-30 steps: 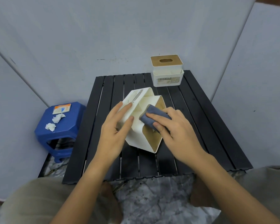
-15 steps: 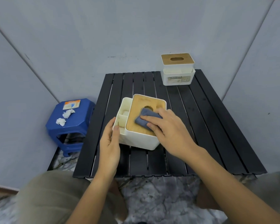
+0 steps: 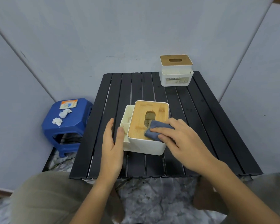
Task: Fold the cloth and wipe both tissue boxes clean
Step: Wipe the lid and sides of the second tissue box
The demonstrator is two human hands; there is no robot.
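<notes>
A white tissue box (image 3: pixel 144 145) with a wooden lid stands upright in the middle of the black slatted table (image 3: pixel 200 126). My right hand (image 3: pixel 183 141) presses a folded blue-grey cloth (image 3: pixel 155 128) onto the near right corner of the lid, fingers laid flat over it. My left hand (image 3: pixel 112 146) rests against the box's left side with straight fingers, thumb on the compartment rim. A second white tissue box (image 3: pixel 176 71) with a wooden lid stands at the table's far right corner, untouched.
A blue plastic stool (image 3: pixel 66 126) stands left of the table, carrying a small packet and two crumpled tissues. Grey walls close in behind and on both sides. My knees are at the table's near edge, over a marble floor.
The near box went from tilted on its side to standing upright. The cloth has slid from around the lid's opening toward its near right corner. My left hand has dropped to the box's left side.
</notes>
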